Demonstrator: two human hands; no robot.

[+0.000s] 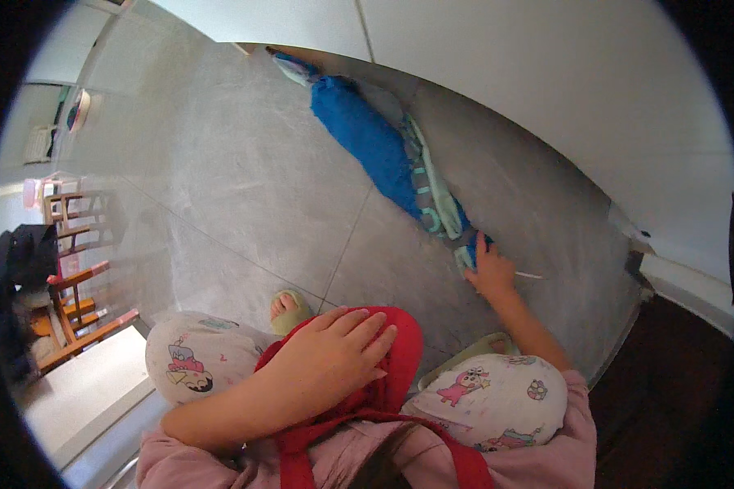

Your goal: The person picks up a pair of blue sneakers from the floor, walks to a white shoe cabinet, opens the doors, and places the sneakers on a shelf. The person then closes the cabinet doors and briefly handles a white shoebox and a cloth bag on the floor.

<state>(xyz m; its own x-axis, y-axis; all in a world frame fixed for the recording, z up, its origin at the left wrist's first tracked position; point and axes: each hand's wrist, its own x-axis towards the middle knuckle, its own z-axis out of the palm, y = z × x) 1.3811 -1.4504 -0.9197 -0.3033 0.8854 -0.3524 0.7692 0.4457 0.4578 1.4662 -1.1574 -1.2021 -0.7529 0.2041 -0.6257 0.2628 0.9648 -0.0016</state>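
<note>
A long blue cloth (358, 137), bunched lengthwise, lies on the grey tile floor below a white cabinet front. Along its right side runs a folded light-green edge (434, 177) with grey fabric and pale lettering. My right hand (494, 269) reaches down to the near end of the cloth, which sits between forefinger and thumb. Part of that grip is hidden by the fingers. My left hand (342, 342) rests flat on the red apron (397, 336) over my lap, fingers slightly spread, holding nothing.
The white cabinet (526, 67) overhangs the floor ahead. A thin white strip (529, 275) lies beside my right hand. Green slippers (290, 312) are on my feet. Wooden stools (76, 232) stand at left, near a white drawer unit (92, 391). Dark flooring (648, 367) begins at right.
</note>
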